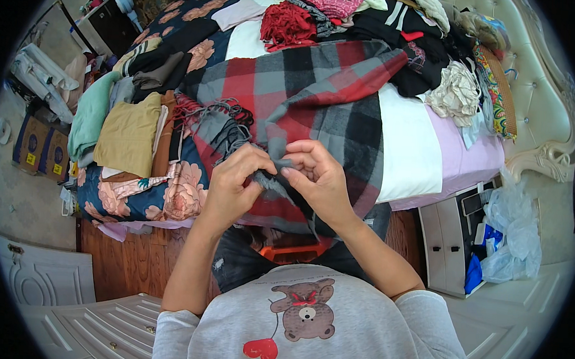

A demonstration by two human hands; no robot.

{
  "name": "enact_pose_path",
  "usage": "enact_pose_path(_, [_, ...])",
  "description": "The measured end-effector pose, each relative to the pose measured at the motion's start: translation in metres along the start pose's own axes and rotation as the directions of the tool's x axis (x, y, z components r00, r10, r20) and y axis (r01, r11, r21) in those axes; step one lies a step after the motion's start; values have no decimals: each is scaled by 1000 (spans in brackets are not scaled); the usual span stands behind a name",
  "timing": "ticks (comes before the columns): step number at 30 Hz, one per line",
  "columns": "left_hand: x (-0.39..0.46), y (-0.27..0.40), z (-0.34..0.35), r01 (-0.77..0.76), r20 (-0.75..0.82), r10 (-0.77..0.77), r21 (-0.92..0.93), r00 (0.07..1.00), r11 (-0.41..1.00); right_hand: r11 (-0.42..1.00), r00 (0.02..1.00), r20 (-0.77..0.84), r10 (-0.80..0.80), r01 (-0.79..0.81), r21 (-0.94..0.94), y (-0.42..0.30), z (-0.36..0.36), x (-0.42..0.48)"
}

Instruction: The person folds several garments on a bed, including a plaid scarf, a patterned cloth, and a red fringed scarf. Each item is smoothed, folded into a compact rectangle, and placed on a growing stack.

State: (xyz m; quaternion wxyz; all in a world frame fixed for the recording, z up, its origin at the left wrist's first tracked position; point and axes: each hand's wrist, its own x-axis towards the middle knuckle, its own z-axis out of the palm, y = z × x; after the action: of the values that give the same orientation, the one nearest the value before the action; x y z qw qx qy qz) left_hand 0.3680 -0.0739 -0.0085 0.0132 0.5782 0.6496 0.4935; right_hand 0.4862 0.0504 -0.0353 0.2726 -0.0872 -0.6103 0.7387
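A plaid scarf or shawl (pixel 329 114) in red, grey and black lies spread over the bed's near side and hangs past its edge. My left hand (pixel 241 182) grips a bunched grey part of it near the black and red fringe (pixel 229 129). Close beside it, my right hand (pixel 316 176) pinches the same grey fabric between thumb and fingers. Both hands are just above the bed's near edge. The fabric inside my left fist is partly hidden.
Folded clothes, including a mustard garment (pixel 128 134) and a mint green one (pixel 91 108), are stacked left. A red ruffled garment (pixel 288 25) and a loose clothes pile (pixel 423 50) lie beyond. A white nightstand (pixel 441 239) stands right, an orange stool (pixel 291 251) below.
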Motion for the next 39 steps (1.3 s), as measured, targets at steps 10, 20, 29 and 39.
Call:
enact_pose_path(10, [-4,3,5,-24,-56,29,83,998,996,991,996,-26,-89,86,-99,1,7,-3])
enact_pose_path(20, [-11,-5,2,-74,-42,81,137,996,988,968,994,-17,-109,102,-229,-6,8,-4])
enact_pose_path(29, [-1,11,10,131,-114,-142,-94,983,987,931,976,6,-217,209,-298,-4,10,-5])
enact_pose_path(39, [15,-3,-6,-20,43,15,116,999,993,982,983,6,-182,182,-47,-1,-9,-14])
